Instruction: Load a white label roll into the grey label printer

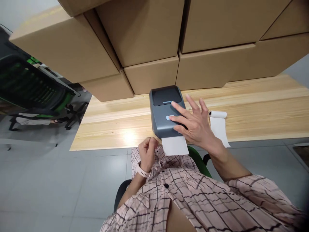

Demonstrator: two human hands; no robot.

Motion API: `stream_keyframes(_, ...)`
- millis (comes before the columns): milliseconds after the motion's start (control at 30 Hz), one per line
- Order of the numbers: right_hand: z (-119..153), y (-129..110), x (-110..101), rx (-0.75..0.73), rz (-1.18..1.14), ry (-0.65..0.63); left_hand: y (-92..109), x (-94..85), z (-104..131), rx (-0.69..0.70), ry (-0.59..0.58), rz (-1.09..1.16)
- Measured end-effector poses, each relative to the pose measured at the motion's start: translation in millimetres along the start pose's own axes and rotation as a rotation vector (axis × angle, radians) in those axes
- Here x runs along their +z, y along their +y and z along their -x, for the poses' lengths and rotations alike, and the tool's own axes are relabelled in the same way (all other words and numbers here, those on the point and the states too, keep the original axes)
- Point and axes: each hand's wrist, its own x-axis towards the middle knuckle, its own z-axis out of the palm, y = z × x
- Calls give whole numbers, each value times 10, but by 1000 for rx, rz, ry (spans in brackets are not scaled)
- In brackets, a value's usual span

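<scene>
A dark grey label printer point(160, 124) with a black window on its lid stands near the front edge of the table. A blank white paper strip point(175, 146) hangs out of its front, past the table edge. My right hand point(196, 125) is over the printer's right side, fingers spread, with one fingertip at the light button point(169, 118) on top. It grips nothing. Beside the printer's front left corner, my left hand point(147, 149) is curled into a fist at the table edge, a pale watch band on its wrist. No object shows in the fist.
A small white paper roll point(218, 114), partly unrolled over the front edge, lies right of the printer on the wooden table point(111, 120). Stacked cardboard boxes point(151, 75) form a wall behind the printer. A black and green office chair point(31, 83) stands at the left.
</scene>
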Motion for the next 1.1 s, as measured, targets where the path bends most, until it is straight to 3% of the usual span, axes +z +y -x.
stream_keyframes(100,-73,8,6,31,-136,-73,21,-15,-102,243,220,-56)
stream_keyframes(167,-34,22,21,81,-202,-79,31,33,-153,311,190,-76)
stream_keyframes(333,297,101,103,275,-422,136,50,180,-162,196,-60,-13)
stream_keyframes(433,463,147,188,417,-636,215,36,208,-170,162,-65,35)
stream_keyframes(533,549,162,290,492,-729,203,-9,212,-197,91,-50,92)
stream_keyframes(767,612,156,372,475,-710,194,-122,222,-202,151,-34,-47)
stream_keyframes(933,399,171,179,388,-679,195,73,134,-448,261,5,-65)
stream_keyframes(1100,-289,276,-100,197,-535,193,317,31,-1118,367,-47,57)
